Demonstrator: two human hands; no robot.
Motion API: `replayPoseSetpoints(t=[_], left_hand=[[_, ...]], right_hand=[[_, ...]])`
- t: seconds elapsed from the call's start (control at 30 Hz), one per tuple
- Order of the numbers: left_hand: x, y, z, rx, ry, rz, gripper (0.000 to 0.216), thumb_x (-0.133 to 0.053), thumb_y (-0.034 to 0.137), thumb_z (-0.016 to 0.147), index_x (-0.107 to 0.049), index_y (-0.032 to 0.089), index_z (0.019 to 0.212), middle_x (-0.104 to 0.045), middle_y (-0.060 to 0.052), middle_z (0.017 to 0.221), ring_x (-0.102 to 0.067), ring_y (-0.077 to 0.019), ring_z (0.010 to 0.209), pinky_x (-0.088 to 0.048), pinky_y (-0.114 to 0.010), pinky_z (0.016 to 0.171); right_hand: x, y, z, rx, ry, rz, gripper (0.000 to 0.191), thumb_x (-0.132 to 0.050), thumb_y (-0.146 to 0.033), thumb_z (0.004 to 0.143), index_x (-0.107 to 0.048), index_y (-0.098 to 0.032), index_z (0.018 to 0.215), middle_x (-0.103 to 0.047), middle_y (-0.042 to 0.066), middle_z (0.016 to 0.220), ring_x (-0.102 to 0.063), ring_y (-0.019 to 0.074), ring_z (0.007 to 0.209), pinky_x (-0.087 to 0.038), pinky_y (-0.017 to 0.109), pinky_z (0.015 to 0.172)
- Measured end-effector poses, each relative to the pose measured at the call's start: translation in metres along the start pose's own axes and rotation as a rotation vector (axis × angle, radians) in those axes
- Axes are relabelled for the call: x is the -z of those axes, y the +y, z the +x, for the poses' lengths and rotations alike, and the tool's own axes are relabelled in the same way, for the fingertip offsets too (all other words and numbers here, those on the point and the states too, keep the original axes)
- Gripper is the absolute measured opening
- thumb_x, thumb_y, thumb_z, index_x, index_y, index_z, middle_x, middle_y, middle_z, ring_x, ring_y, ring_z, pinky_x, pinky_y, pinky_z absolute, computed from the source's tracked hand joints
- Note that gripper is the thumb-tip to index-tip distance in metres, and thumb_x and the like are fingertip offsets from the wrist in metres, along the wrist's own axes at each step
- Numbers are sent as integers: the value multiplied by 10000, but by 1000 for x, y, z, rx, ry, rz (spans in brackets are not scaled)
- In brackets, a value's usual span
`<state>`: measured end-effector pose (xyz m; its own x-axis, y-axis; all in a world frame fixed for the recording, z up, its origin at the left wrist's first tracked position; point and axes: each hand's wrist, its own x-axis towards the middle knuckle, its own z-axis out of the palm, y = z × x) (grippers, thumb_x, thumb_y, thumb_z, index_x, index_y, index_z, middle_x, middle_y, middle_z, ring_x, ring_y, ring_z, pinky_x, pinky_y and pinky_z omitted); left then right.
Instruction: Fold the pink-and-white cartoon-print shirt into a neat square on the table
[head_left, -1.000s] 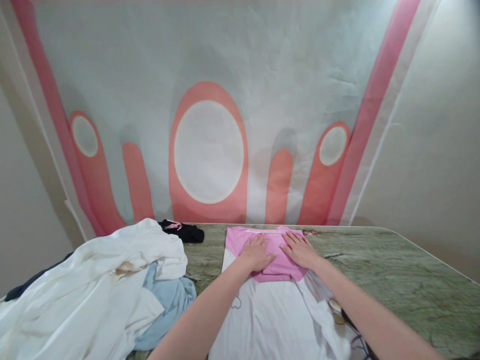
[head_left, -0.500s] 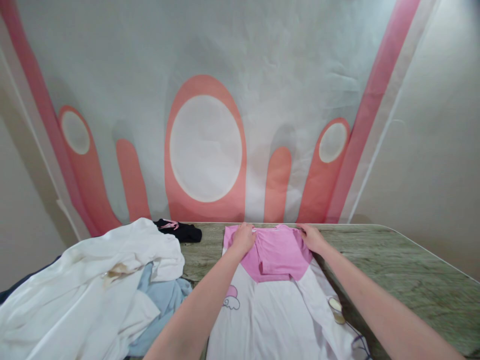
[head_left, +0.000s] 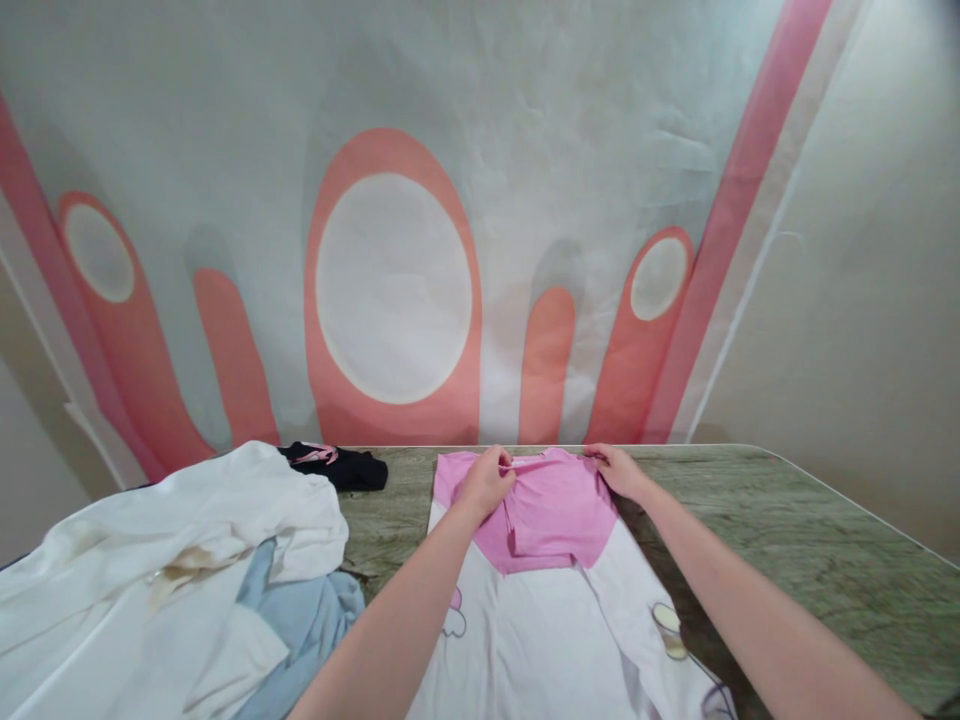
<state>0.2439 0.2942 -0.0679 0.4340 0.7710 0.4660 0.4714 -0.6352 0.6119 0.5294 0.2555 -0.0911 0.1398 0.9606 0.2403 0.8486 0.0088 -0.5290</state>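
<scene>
A pink and white shirt (head_left: 555, 610) lies spread on the wood-grain table, its pink part at the far edge and its white part toward me. A folded-over flap of pink cloth lies on its upper middle. My left hand (head_left: 487, 484) pinches the edge of this pink cloth at the left of the flap, thumb and finger closed. At the shirt's far right corner, my right hand (head_left: 616, 470) has its fingers closed on the pink edge. A cloud print shows partly beside my left forearm, and another print sits on the right sleeve.
On the left is a heap of white clothes (head_left: 202, 520) with a light blue garment (head_left: 307, 610) under it. Behind it lies a folded black garment (head_left: 352, 468) with a pink detail. The table (head_left: 780, 530) extends right and meets a wall with pink shapes.
The view has shifted slightly, so the clothes heap sits further left. My left hand's thumb and finger now show pinching the pink edge. Both hands stay at the shirt's far end.
</scene>
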Motion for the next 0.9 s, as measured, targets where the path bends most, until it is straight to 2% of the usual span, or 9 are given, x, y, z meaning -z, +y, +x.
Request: replayPoseSetpoints(t=[0.17,0.37,0.47,0.57,0.77,0.9], left_hand=[[1,7,-1,-64,-8,-123,211,-479,16,682,-502,176,818,-570,19,795,-539,-114,744,-431,-220,690],[0,19,0,-137,-11,-352,368,-450,-17,683,-517,166,996,-606,-29,980,-569,-133,913,-442,-253,830],[-1,29,1,-117,-14,-405,346,-458,-4,695,-552,168,980,-621,-32,980,-582,-141,907,-452,-255,830],[-3,38,2,-101,-1,-474,300,-483,32,722,-574,166,974,-634,-32,970,-590,-147,898,-458,-256,818],[-4,46,5,-15,100,-608,136,-523,204,812,-590,152,919,-648,-42,870,-603,-148,822,-467,-244,742],[-3,38,7,50,193,-516,118,-508,203,823,-579,156,905,-637,-32,872,-593,-131,803,-454,-230,731]], right_hand=[[11,-3,6,52,-89,-27,428,-401,-4,689,-649,-163,999,-648,55,1063,-562,174,1008,-394,301,913],[27,-19,14,148,-229,-58,528,-404,36,570,-656,-173,985,-601,46,1149,-513,187,1083,-348,304,947],[32,-30,18,185,-314,-65,604,-375,43,526,-625,-174,1031,-623,30,1108,-546,166,1031,-393,264,880],[33,-36,22,187,-383,-107,587,-371,34,512,-628,-183,994,-663,7,999,-585,159,933,-422,236,787],[36,-28,28,128,-397,-302,449,-419,15,544,-657,-215,849,-681,3,855,-590,203,884,-386,276,746],[39,-23,29,107,-364,-413,402,-453,-13,584,-656,-223,860,-674,24,837,-575,219,887,-362,293,746]])
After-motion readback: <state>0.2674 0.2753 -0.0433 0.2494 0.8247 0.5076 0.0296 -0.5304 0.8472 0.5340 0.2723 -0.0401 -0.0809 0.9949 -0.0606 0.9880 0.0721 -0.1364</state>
